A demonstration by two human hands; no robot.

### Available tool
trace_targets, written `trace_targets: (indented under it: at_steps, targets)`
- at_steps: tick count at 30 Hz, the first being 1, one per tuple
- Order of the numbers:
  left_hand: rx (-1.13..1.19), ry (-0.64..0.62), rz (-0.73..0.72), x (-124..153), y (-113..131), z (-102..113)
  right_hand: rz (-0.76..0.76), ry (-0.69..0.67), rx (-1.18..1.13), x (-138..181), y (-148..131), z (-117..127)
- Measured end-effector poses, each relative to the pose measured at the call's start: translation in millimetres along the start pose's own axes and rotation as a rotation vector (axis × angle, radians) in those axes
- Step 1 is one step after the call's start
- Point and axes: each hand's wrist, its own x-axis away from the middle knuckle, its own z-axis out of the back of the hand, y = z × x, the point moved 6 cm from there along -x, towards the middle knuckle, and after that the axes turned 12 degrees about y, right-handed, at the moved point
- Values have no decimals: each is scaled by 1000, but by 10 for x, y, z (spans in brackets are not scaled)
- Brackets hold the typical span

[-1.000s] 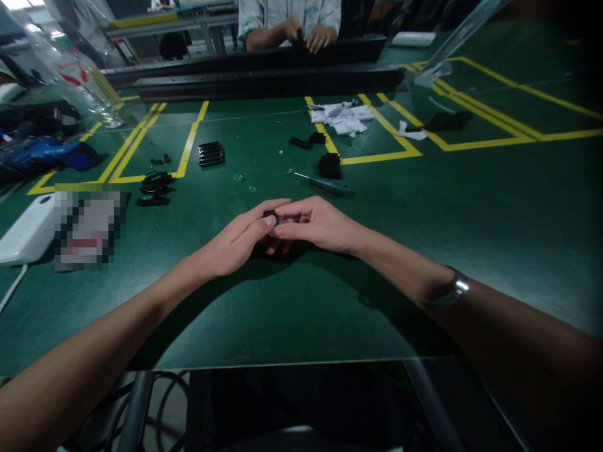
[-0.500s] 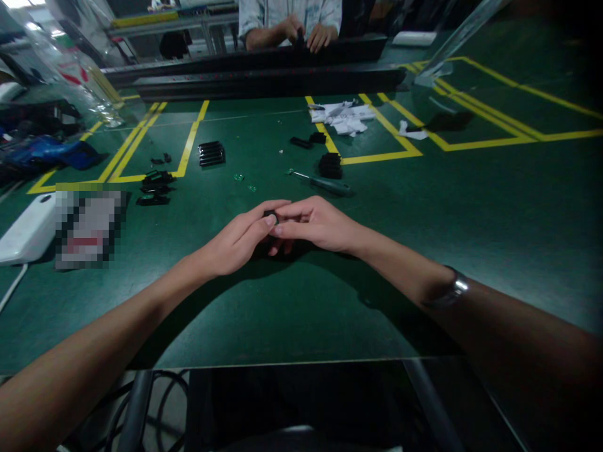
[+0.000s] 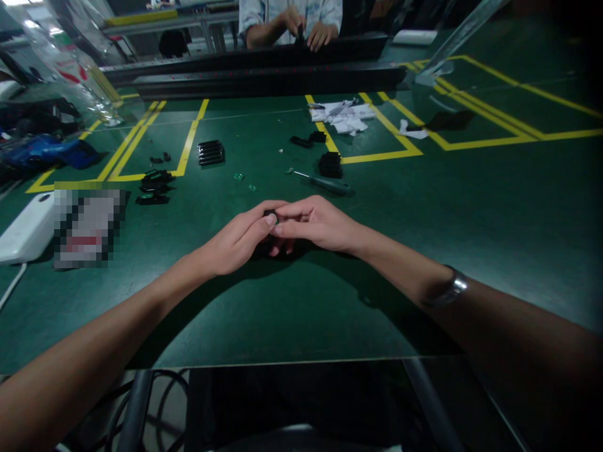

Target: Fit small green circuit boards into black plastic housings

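Between my hands, close above the green table, is a small black part (image 3: 270,214), mostly covered by fingers. My left hand (image 3: 242,237) is closed on it, with the thumb lying across its near side. From the right, my right hand (image 3: 320,225) pinches at the same part with thumb and fingertips. Just beyond the hands lies a screwdriver (image 3: 325,182) with a dark green handle. Two small green circuit boards (image 3: 239,177) rest past my left hand. A row of black parts (image 3: 210,152) and a black stack (image 3: 330,164) sit farther off.
Black pieces (image 3: 155,182) lie at the left, near a white device (image 3: 26,229) with a cable and a blurred-out flat object (image 3: 89,229). Crumpled white paper (image 3: 342,116) lies behind. Long black bars (image 3: 273,83) cross the far side, where another person's hands (image 3: 308,32) work.
My hands keep almost the same grip and place on the small black part. Across the table, the other person's hand has risen slightly.
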Motion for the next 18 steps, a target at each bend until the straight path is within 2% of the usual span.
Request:
trace_targets:
  at_steps: [5, 11, 14, 18]
  targets:
    - [62, 25, 47, -15, -18, 7, 0, -4, -38, -3, -24, -19]
    - [17, 62, 14, -39, 27, 34, -32, -6, -42, 5, -7, -8]
    - [11, 96, 16, -38, 16, 41, -15, 35, -71, -3, 16, -18]
    - [-29, 139, 23, -22, -27, 51, 47, 162, -74, -4, 49, -17]
